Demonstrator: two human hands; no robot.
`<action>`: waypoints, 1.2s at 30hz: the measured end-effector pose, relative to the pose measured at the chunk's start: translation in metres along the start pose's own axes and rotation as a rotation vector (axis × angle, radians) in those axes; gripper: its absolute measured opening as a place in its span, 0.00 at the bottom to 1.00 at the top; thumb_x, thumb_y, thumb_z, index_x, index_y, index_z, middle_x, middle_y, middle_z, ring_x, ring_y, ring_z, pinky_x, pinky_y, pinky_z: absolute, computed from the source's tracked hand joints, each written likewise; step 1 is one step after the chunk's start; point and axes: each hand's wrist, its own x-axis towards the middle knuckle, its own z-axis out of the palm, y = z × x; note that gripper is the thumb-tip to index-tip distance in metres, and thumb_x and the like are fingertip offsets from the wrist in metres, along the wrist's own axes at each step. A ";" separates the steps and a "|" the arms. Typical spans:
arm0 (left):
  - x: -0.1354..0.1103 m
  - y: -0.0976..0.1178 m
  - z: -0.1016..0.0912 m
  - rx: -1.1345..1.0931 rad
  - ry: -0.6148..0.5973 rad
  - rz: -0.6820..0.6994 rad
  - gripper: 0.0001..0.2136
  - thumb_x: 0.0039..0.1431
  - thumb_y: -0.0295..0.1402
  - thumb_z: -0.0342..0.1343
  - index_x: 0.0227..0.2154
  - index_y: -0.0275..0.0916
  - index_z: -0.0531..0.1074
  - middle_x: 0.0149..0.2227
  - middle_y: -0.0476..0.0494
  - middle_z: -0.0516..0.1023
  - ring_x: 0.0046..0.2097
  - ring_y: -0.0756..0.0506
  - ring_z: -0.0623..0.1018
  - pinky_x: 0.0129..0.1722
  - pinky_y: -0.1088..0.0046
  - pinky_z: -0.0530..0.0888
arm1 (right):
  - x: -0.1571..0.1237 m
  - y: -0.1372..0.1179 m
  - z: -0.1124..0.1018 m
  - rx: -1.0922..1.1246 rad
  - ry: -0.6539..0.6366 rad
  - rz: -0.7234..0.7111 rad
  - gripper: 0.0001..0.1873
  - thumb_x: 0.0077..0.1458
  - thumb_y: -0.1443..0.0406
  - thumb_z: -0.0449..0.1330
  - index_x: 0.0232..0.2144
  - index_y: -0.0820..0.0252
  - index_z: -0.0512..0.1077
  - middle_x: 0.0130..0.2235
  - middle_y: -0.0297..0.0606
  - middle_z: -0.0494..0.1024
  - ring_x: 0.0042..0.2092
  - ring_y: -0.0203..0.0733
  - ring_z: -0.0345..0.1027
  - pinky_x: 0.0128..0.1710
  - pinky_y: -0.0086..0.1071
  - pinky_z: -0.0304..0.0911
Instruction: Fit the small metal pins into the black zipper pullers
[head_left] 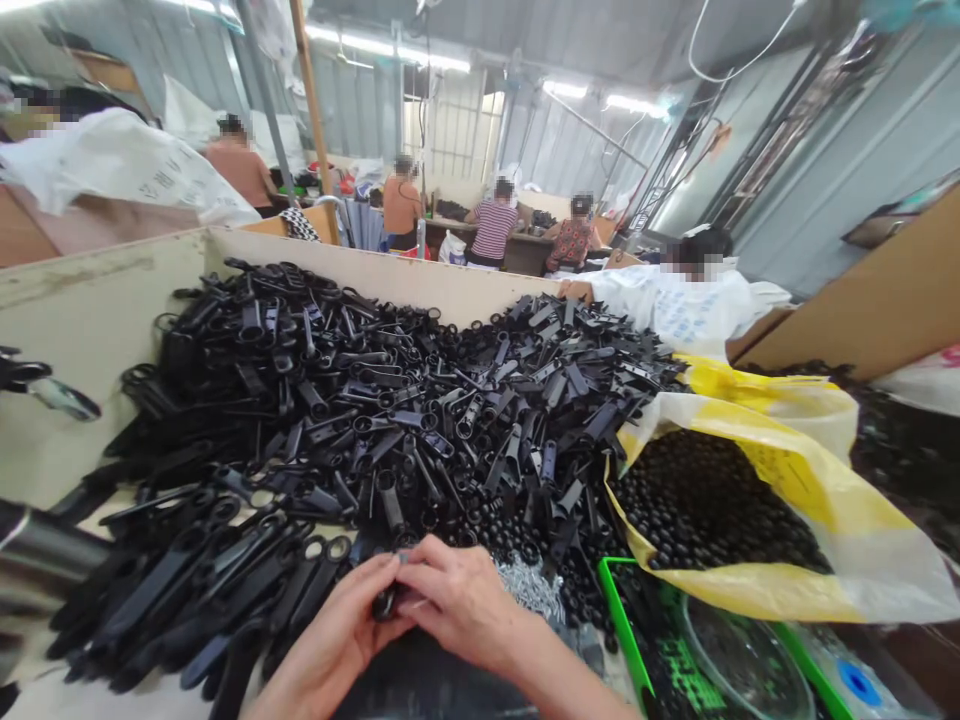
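- Head view: small black part [385, 603], gripped in left hand [349, 622], left of green tray [622, 620].
- Bent over same part, right hand [461, 598]; grip hidden, cannot tell.
- Just beyond tray, bag [840, 500] of black beads [705, 510]; farther left, heaped black pieces [405, 390].

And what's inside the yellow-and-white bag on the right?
The open bag holds a heap of small, round black pieces. Only the top layer shows; whatever lies deeper is covered by it.

Heaped plastic parts [397, 400], black; held piece [384, 604], black; round beads [705, 505], black; small metal pieces [534, 588], silver. Bag [832, 510], yellow and translucent white; tray [624, 625], bright green. Background: striped shirt [495, 225], dark pink and white; neighbouring shirt [400, 205], orange.
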 end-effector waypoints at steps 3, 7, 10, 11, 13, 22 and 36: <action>-0.002 0.007 -0.005 0.152 -0.045 0.020 0.15 0.53 0.34 0.70 0.40 0.36 0.75 0.36 0.40 0.85 0.38 0.42 0.84 0.41 0.63 0.81 | -0.010 0.024 -0.026 -0.033 0.070 0.081 0.14 0.63 0.69 0.60 0.49 0.50 0.77 0.46 0.33 0.79 0.41 0.35 0.76 0.41 0.24 0.68; -0.009 0.012 -0.012 0.385 -0.134 0.100 0.25 0.56 0.44 0.67 0.52 0.36 0.71 0.33 0.41 0.84 0.33 0.45 0.82 0.33 0.71 0.78 | -0.003 0.067 -0.049 -0.219 0.138 0.272 0.10 0.66 0.68 0.58 0.46 0.55 0.79 0.42 0.38 0.78 0.37 0.38 0.76 0.37 0.28 0.67; -0.020 0.007 -0.012 0.399 -0.074 0.083 0.32 0.54 0.47 0.67 0.58 0.40 0.66 0.39 0.40 0.84 0.35 0.44 0.82 0.30 0.72 0.77 | 0.008 0.080 -0.048 -0.261 0.065 0.262 0.06 0.62 0.67 0.64 0.40 0.52 0.79 0.40 0.35 0.78 0.34 0.38 0.76 0.33 0.27 0.64; -0.026 0.003 -0.011 0.379 -0.050 0.074 0.30 0.54 0.47 0.67 0.56 0.40 0.67 0.41 0.39 0.84 0.35 0.44 0.82 0.29 0.73 0.76 | 0.010 0.080 -0.046 -0.262 0.044 0.248 0.05 0.61 0.67 0.65 0.38 0.52 0.79 0.40 0.35 0.78 0.34 0.37 0.76 0.32 0.26 0.63; -0.040 -0.010 -0.009 0.319 -0.064 0.063 0.23 0.54 0.44 0.66 0.49 0.41 0.69 0.41 0.41 0.83 0.32 0.46 0.82 0.27 0.74 0.75 | 0.010 0.077 -0.044 -0.238 0.020 0.210 0.04 0.61 0.67 0.63 0.37 0.53 0.79 0.39 0.36 0.79 0.35 0.39 0.76 0.32 0.27 0.63; -0.066 -0.053 -0.023 0.156 -0.023 0.091 0.25 0.56 0.54 0.61 0.46 0.40 0.69 0.23 0.55 0.72 0.18 0.56 0.63 0.18 0.80 0.56 | -0.010 0.094 -0.065 0.278 0.408 0.373 0.25 0.55 0.42 0.62 0.36 0.56 0.80 0.31 0.40 0.82 0.27 0.42 0.71 0.26 0.33 0.65; -0.081 -0.041 -0.123 0.937 0.854 0.381 0.20 0.50 0.50 0.62 0.42 0.45 0.79 0.37 0.43 0.87 0.43 0.32 0.83 0.41 0.64 0.74 | -0.044 -0.009 0.008 0.763 0.014 0.469 0.23 0.59 0.46 0.61 0.33 0.59 0.83 0.27 0.38 0.80 0.27 0.41 0.70 0.26 0.31 0.63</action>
